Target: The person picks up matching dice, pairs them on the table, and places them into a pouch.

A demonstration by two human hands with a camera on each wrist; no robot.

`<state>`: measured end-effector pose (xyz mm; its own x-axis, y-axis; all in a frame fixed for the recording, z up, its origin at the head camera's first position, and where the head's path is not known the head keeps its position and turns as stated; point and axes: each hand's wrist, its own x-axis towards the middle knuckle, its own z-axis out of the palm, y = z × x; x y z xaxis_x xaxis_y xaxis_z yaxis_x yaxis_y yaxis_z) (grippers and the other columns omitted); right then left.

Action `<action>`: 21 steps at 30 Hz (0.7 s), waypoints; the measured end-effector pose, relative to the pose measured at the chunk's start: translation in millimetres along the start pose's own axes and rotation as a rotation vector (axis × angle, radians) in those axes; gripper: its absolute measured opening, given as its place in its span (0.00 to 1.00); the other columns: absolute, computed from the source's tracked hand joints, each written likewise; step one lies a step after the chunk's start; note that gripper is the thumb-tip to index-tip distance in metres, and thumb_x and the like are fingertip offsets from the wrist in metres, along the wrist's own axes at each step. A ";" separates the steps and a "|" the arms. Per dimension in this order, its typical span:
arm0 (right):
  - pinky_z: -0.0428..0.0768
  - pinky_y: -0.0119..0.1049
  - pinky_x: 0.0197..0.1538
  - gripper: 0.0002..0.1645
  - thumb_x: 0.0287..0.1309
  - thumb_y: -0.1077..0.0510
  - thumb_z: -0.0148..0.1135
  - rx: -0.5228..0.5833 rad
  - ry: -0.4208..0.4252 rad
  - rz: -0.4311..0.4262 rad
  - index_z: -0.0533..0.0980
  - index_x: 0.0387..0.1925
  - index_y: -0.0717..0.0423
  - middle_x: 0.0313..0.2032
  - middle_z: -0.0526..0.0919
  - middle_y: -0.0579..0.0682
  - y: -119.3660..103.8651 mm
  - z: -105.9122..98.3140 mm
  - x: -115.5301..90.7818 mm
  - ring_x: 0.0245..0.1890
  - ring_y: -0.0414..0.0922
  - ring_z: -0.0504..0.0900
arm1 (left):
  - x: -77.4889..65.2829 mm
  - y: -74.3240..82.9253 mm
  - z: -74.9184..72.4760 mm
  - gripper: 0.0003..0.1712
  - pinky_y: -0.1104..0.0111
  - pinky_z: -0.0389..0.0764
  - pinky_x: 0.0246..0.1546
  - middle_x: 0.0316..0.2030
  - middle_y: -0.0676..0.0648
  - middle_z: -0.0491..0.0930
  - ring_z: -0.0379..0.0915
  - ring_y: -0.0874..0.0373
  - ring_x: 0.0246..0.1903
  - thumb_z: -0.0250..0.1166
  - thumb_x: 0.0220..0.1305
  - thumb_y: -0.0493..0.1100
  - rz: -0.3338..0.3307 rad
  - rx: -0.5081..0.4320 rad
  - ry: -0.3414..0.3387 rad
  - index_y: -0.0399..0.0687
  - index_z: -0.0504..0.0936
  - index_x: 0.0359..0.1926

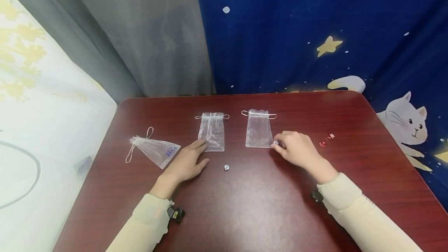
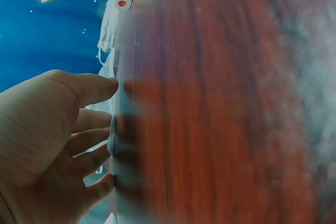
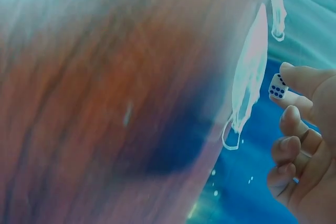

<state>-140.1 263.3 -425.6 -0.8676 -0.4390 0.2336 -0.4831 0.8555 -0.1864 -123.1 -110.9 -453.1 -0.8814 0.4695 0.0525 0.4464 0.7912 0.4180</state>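
My right hand (image 1: 295,147) pinches a white die (image 3: 278,86) with blue dots between thumb and forefinger, just beside the lower right corner of a white mesh drawstring bag (image 1: 258,131). My left hand (image 1: 187,160) rests with its fingers extended, the fingertips at the lower left edge of the middle mesh bag (image 1: 212,133). Another mesh bag (image 1: 157,151) lies at the left with blue dice (image 1: 170,151) inside. A single white die (image 1: 226,167) sits on the table below the middle bag.
Two red dice (image 1: 322,144) lie on the dark red wooden table (image 1: 245,213), to the right of my right hand. Behind the far table edge hang a grey curtain (image 1: 157,42) and a blue one (image 1: 280,42).
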 end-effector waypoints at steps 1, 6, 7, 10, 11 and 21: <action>0.74 0.43 0.22 0.09 0.58 0.51 0.73 0.000 -0.005 -0.005 0.84 0.33 0.51 0.21 0.72 0.41 -2.1 1.3 0.5 0.20 0.41 0.70 | -0.1 0.1 -0.2 0.32 0.52 0.63 0.71 0.72 0.35 0.65 0.59 0.41 0.72 0.66 0.69 0.46 -0.001 -0.001 -0.002 0.31 0.73 0.67; 0.76 0.43 0.24 0.10 0.57 0.49 0.73 0.004 -0.021 -0.045 0.84 0.32 0.50 0.22 0.75 0.41 -13.2 9.1 2.3 0.21 0.40 0.73 | -0.5 0.8 -1.1 0.33 0.51 0.63 0.71 0.72 0.35 0.65 0.59 0.41 0.72 0.66 0.69 0.46 -0.004 -0.001 -0.003 0.31 0.73 0.67; 0.77 0.43 0.24 0.10 0.57 0.49 0.74 0.004 -0.025 -0.056 0.84 0.32 0.49 0.24 0.77 0.41 -15.9 10.7 2.5 0.22 0.41 0.75 | -0.7 0.9 -1.2 0.33 0.51 0.63 0.71 0.72 0.36 0.65 0.59 0.41 0.72 0.66 0.69 0.46 -0.005 0.001 -0.002 0.31 0.72 0.67; 0.80 0.45 0.27 0.10 0.58 0.48 0.74 0.011 -0.047 -0.087 0.84 0.32 0.48 0.29 0.83 0.42 -25.1 15.9 2.9 0.27 0.43 0.82 | -1.1 0.8 -1.1 0.33 0.51 0.63 0.71 0.72 0.36 0.65 0.59 0.42 0.72 0.66 0.69 0.46 -0.010 0.004 -0.002 0.31 0.72 0.68; 0.82 0.46 0.28 0.10 0.58 0.48 0.74 0.013 -0.054 -0.098 0.84 0.33 0.48 0.31 0.85 0.43 -28.5 17.6 3.1 0.29 0.44 0.84 | -1.2 0.8 -0.9 0.33 0.51 0.63 0.71 0.72 0.36 0.65 0.59 0.42 0.73 0.66 0.69 0.46 -0.012 0.004 -0.002 0.31 0.72 0.68; 0.82 0.42 0.27 0.10 0.58 0.47 0.73 0.021 -0.073 -0.178 0.84 0.33 0.47 0.31 0.84 0.41 -56.7 29.2 5.9 0.28 0.41 0.83 | -1.8 -0.2 1.5 0.33 0.52 0.63 0.71 0.72 0.36 0.65 0.59 0.42 0.72 0.66 0.68 0.46 -0.015 0.005 0.002 0.32 0.73 0.68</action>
<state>-121.3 204.2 -441.6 -0.7744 -0.6021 0.1945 -0.6311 0.7573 -0.1682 -121.4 -111.3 -454.7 -0.8883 0.4568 0.0480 0.4338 0.8001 0.4142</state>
